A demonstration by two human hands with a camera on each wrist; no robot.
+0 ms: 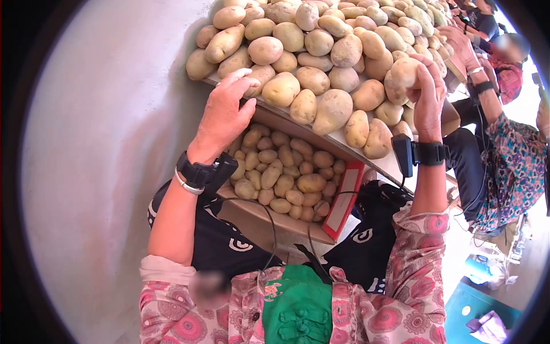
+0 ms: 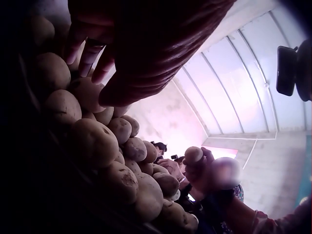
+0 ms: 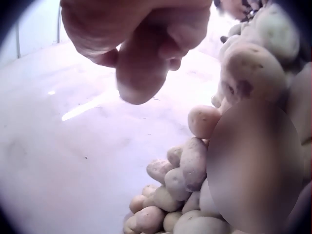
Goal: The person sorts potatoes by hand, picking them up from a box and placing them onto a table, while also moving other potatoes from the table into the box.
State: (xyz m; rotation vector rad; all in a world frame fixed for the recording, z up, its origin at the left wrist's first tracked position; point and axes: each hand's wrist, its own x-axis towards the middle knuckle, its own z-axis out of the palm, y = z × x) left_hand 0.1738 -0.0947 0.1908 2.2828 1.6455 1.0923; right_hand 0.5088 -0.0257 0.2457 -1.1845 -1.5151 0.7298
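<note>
My right hand (image 1: 429, 97) holds a potato (image 1: 404, 71) between thumb and fingers, over the right part of a large potato heap (image 1: 314, 80). In the right wrist view that potato (image 3: 141, 80) hangs below the curled fingers, its upper part hidden by them. At the heap's near left edge is my left hand (image 1: 226, 112), with fingers loosely bent and thumb apart. Its fingertips overlap a potato (image 1: 262, 77) there. The left wrist view has the left hand (image 2: 131, 53) above the heap, nothing held between its fingers.
Under the heap's board, between the person's knees, stands an open box of smaller potatoes (image 1: 283, 172) with a red-edged side (image 1: 345, 200). A pale wall (image 1: 103, 143) rises on the left. Another person in a patterned top (image 1: 510, 155) sits close on the right. Cables cross the lap.
</note>
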